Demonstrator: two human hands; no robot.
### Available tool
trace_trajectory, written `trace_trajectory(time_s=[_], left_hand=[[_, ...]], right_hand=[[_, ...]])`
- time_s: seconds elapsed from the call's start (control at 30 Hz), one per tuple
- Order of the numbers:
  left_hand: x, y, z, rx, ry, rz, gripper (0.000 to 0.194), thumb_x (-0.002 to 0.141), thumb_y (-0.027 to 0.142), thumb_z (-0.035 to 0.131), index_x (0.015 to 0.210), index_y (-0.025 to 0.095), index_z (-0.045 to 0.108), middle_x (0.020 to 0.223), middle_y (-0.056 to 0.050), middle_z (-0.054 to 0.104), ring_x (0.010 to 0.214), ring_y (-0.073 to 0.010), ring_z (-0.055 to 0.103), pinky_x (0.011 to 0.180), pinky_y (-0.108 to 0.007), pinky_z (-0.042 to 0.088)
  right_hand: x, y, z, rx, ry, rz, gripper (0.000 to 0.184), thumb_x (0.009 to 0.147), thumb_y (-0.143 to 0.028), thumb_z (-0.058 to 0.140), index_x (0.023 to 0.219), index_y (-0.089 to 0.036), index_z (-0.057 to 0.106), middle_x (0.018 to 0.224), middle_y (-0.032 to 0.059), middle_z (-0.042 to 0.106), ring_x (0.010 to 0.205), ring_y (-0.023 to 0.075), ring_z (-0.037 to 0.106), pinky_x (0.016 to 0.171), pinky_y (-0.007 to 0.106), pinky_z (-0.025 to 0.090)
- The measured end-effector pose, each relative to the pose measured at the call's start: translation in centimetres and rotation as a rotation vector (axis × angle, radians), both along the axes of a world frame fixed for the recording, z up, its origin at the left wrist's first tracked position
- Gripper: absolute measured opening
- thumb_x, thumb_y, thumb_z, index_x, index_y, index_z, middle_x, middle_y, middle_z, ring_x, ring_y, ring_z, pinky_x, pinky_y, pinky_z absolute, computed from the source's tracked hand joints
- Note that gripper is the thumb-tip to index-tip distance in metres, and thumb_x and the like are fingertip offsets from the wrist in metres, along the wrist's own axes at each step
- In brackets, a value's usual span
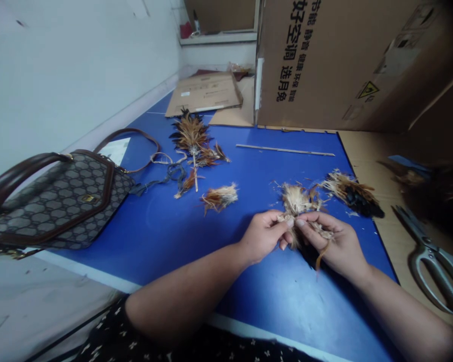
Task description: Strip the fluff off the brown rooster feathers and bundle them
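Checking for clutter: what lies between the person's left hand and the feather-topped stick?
In the head view, a small feather bundle lies on the blue tabletop between the left hand and the feather-topped stick.

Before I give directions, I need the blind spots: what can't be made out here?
All in the head view:
- Held feathers: pinched parts hidden by the fingers of the left hand and right hand.
- Scissors: one handle cut off by the right edge.
- Dark mass, far right: blurred, shadowed; unidentifiable.
- Handbag: contents hidden by its flap.
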State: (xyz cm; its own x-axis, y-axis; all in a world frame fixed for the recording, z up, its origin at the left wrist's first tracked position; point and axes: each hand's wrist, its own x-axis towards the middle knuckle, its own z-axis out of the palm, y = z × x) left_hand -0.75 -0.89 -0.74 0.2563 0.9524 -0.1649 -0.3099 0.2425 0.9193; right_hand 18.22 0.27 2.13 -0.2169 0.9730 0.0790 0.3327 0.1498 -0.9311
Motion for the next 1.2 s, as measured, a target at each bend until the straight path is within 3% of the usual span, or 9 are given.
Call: trace_trajectory(time_s=[0.27,0.57,0.77,1.07,1.2], left_hand=[[0.1,0.3,0.7,-0.007,-0.04,0.08,0.039,0.09,0.048,0.076,0.079,0.014,0.062,0.061,0.0,0.063,0.044,-0.0066,0.05,0.046,-0.021,0.038],[-0.1,0.0,1.0,-0.034,-0.059,-0.016,0.041,0.089,0.051,0.078,0.09,0.012,0.068,0.063,0.0,0.063,0.043,-0.0061,0.049,0.043,-0.021,0.032],[-0.2,0.0,1.3,-0.067,-0.096,-0.017,0.043,0.085,0.052,0.081,0.092,0.012,0.069,0.062,0.001,0.062,0.045,-0.0064,0.049,0.045,-0.021,0.034],[-0.4,0.1,1.0,-0.088,-0.111,-0.032,0.044,0.085,0.054,0.081,0.083,0.014,0.063,0.058,0.002,0.06,0.041,-0.0055,0.046,0.041,-0.021,0.03],[-0.5,0.0,1.1,-0.113,-0.086,-0.034,0.045,0.084,0.055,0.081,0.08,0.015,0.06,0.053,0.003,0.058,0.036,-0.0052,0.042,0.037,-0.02,0.026]], right_hand=[[-0.2,0.0,0.7,-0.059,-0.003,0.096,0.032,0.092,-0.052,0.077,0.088,-0.02,0.078,0.07,0.0017,0.07,0.061,0.0145,0.06,0.061,0.025,0.051],[-0.6,0.2,1.0,-0.163,0.056,0.14,0.042,0.083,-0.06,0.083,0.081,-0.018,0.077,0.071,0.004,0.073,0.061,0.0152,0.06,0.06,0.026,0.05],[-0.4,0.2,0.2,-0.115,0.042,0.074,0.042,0.085,-0.061,0.081,0.086,-0.019,0.079,0.072,0.0026,0.071,0.061,0.0144,0.058,0.058,0.025,0.048],[-0.2,0.1,0.0,-0.083,0.01,0.107,0.039,0.09,-0.057,0.078,0.081,-0.02,0.073,0.069,0.0006,0.066,0.06,0.0134,0.054,0.055,0.025,0.046],[-0.1,0.2,-0.2,-0.035,0.064,0.037,0.033,0.088,-0.051,0.082,0.097,-0.021,0.075,0.077,0.0018,0.069,0.064,0.0148,0.059,0.058,0.026,0.049]])
